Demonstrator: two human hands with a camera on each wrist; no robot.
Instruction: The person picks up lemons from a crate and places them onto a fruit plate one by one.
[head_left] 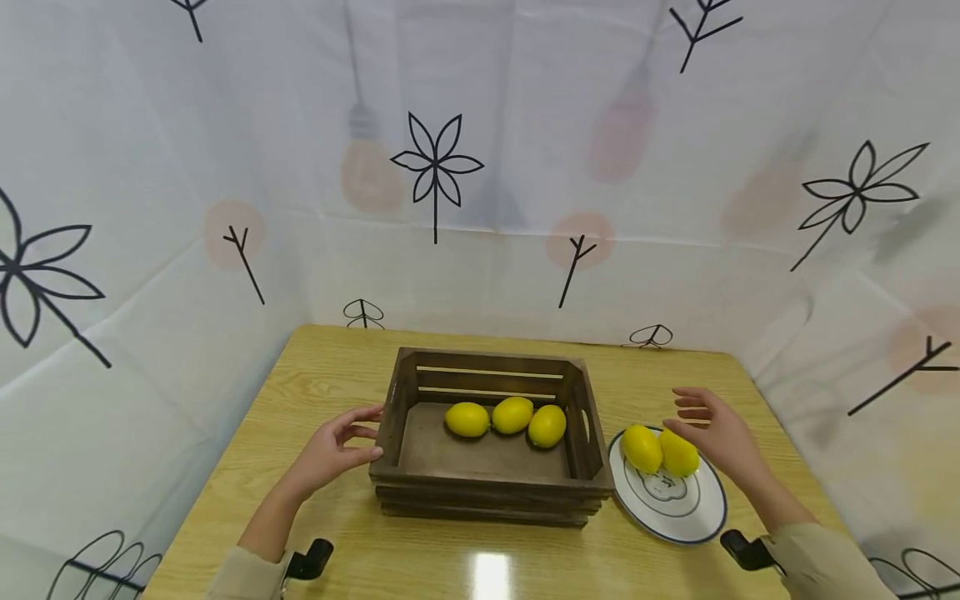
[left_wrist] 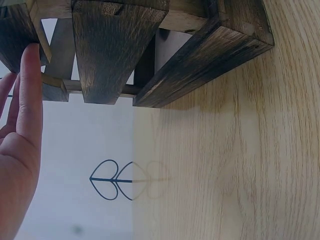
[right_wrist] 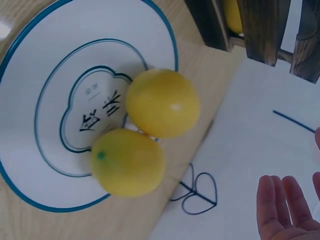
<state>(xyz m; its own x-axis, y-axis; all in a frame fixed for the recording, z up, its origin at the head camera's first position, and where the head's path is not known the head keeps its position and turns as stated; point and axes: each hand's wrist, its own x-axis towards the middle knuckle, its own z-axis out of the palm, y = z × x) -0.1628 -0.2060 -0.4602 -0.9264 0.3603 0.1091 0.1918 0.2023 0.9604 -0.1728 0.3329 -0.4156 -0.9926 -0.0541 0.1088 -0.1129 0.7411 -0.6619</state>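
Observation:
A dark brown wooden crate (head_left: pixel 487 493) stands mid-table with three yellow lemons (head_left: pixel 467 419) inside, toward its back and right. My left hand (head_left: pixel 330 454) is at the crate's left end, its fingertips touching the slats; one finger (left_wrist: pixel 30 95) lies straight against the wood in the left wrist view. To the right of the crate, a white plate (head_left: pixel 675 521) with a blue rim holds two lemons (right_wrist: pixel 162 103) side by side at its far edge. Beside and above them hovers my right hand (head_left: pixel 720 437), fingers relaxed, holding nothing; part of it covers the right lemon's edge.
The light wood table (head_left: pixel 330 367) runs back to a white cloth (head_left: pixel 487 275) printed with plants, which also hangs on both sides. The plate sits close against the crate's right end. Dark wrist mounts (head_left: pixel 309 560) stick out from both sleeves.

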